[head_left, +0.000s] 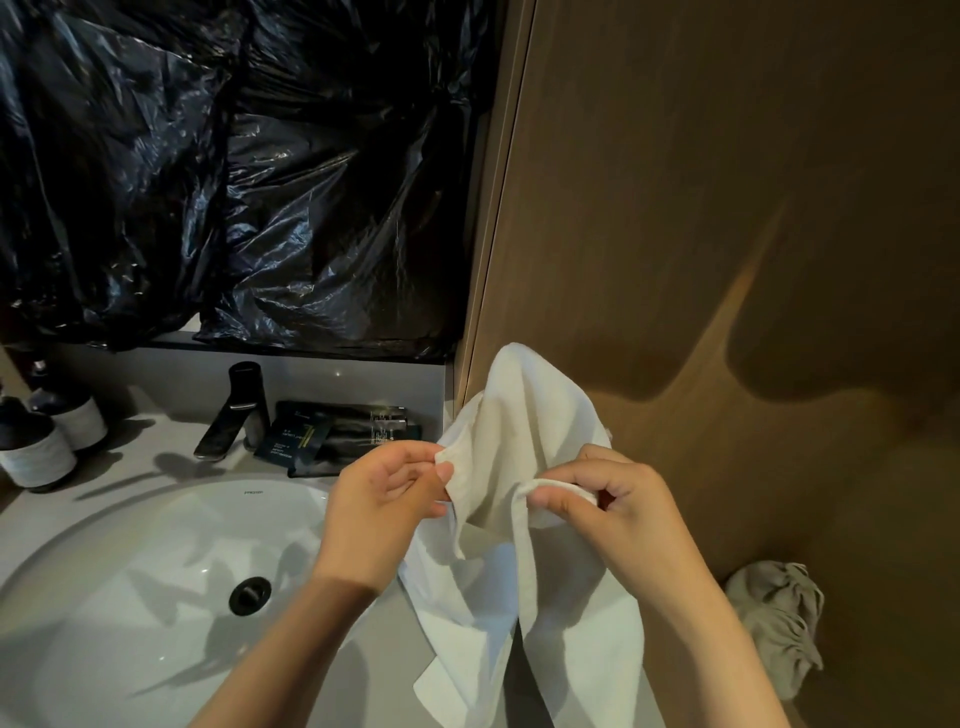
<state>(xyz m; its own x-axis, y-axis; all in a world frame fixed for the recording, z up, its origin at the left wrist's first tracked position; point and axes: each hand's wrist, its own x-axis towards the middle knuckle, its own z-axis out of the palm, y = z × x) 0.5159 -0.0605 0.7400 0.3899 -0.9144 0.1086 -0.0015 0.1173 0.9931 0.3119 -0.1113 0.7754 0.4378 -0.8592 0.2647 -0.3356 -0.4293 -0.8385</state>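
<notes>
A white towel (524, 415) hangs between my two hands, just right of the sink. My left hand (382, 501) pinches one edge of it between thumb and fingers. My right hand (618, 506) pinches another edge, which is rolled over its fingertips. The cloth bulges upward above both hands, and its lower part drapes down over the counter edge between my forearms.
A white round sink (130, 587) with a dark drain (250, 596) lies at the lower left, a black faucet (236, 410) behind it. Dark packets (337, 434) lie by the wall, and two dark bottles (39, 436) stand far left. Black plastic sheeting (234, 166) covers the area above. A wooden wall (727, 208) is on the right, with a crumpled grey cloth (779, 623) below.
</notes>
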